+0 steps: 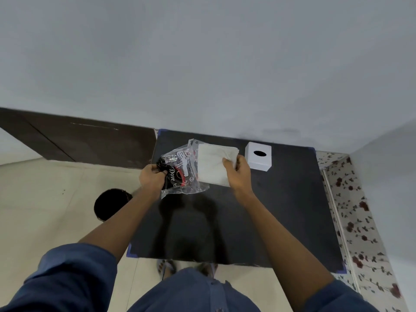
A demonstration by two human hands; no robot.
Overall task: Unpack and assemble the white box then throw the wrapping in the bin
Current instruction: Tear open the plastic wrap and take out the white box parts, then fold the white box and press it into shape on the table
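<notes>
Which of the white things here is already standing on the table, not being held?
The white box with the dark oval hole on top, standing alone on the black table. The other white thing, the stack of white tissues, is held up by the right hand.

Blue shirt (202, 291) with rolled-up sleeves (74, 264), sandals (165, 267) on feet

The small print on the wrapping's label (185, 162) was too fine to be read. Part of the bin (110, 204) was covered by the left forearm — and the tissue stack's (213, 165) near corner was hidden under the right hand's fingers (229, 162).
</notes>
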